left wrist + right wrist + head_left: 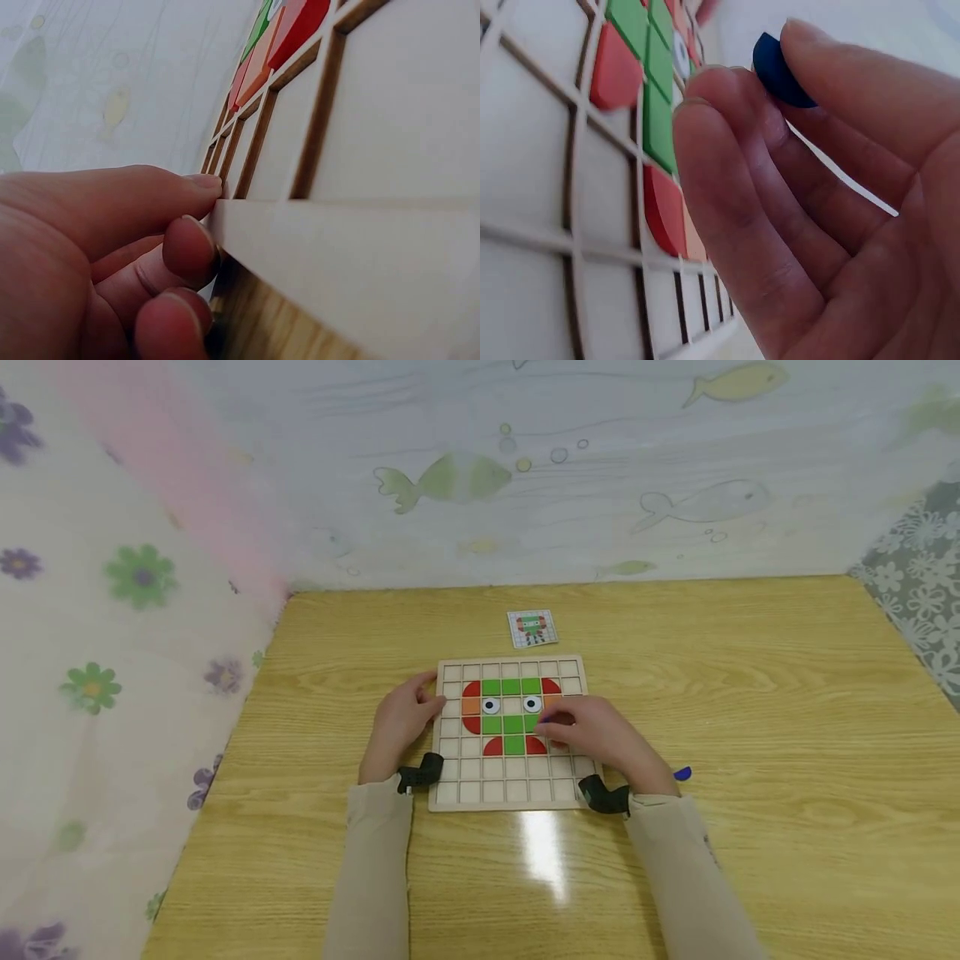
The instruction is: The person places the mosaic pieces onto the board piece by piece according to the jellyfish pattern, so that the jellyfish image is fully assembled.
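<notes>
A wooden grid board (506,768) lies on the table with a pattern of green squares (513,724), red quarter-circle tiles (472,725), an orange square (470,706) and two eye tiles (491,705). My left hand (401,718) grips the board's left edge, thumb and fingertips at the frame (300,232). Between thumb and fingers, my right hand (596,731) pinches a dark blue rounded tile (780,71). It hovers over the right part of the pattern, close above the board, and hides some tiles there.
Behind the board, a small picture card (533,628) shows a similar figure on a grid. Another blue tile (682,773) lies on the table (780,710) by the right wrist. Painted walls (570,527) border the table at the back and left.
</notes>
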`<action>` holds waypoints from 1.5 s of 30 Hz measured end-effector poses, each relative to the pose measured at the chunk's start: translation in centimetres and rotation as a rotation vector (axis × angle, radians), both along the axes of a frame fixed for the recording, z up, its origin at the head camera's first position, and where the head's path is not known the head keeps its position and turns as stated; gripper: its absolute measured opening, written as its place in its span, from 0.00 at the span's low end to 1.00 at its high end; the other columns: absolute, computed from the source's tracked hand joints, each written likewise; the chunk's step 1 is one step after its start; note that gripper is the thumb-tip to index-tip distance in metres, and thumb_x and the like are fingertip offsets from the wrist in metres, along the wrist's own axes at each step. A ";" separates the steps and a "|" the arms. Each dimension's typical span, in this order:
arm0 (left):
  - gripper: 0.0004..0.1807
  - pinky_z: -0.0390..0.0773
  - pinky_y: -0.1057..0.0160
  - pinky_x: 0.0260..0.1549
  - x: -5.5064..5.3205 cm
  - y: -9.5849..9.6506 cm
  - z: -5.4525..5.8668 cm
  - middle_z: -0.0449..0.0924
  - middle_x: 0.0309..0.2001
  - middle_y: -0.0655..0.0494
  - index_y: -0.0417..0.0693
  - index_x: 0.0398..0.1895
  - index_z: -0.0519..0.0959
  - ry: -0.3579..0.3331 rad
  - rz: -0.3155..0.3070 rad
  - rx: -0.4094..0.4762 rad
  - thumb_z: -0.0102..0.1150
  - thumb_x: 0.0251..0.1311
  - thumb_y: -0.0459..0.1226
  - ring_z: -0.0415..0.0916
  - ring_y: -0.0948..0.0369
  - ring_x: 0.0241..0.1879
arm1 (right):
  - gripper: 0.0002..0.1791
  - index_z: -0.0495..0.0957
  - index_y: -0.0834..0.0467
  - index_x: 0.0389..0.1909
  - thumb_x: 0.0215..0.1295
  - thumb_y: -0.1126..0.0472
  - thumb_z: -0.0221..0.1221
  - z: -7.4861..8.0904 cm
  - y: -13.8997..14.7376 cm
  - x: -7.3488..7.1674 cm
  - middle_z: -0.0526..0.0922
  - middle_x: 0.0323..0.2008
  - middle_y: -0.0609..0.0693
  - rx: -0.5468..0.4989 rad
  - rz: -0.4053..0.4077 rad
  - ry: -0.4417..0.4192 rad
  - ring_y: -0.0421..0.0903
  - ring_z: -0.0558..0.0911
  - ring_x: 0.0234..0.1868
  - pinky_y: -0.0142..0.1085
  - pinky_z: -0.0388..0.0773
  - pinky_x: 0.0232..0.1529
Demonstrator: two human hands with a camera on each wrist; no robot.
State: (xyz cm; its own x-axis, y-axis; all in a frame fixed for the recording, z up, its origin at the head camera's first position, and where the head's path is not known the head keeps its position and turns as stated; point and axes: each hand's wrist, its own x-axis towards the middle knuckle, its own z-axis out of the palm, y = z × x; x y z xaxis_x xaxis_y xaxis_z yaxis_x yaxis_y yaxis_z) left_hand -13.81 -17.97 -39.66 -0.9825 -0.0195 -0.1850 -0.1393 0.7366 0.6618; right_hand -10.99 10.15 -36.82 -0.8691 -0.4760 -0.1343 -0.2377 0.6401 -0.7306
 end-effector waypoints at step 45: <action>0.27 0.66 0.61 0.28 -0.2 -0.2 -0.2 0.75 0.27 0.57 0.57 0.62 0.64 -0.006 -0.009 0.020 0.53 0.57 0.47 0.70 0.58 0.23 | 0.06 0.79 0.49 0.33 0.55 0.55 0.61 -1.1 -6.6 2.3 0.74 0.24 0.36 0.089 0.086 0.126 0.34 0.71 0.26 0.30 0.68 0.31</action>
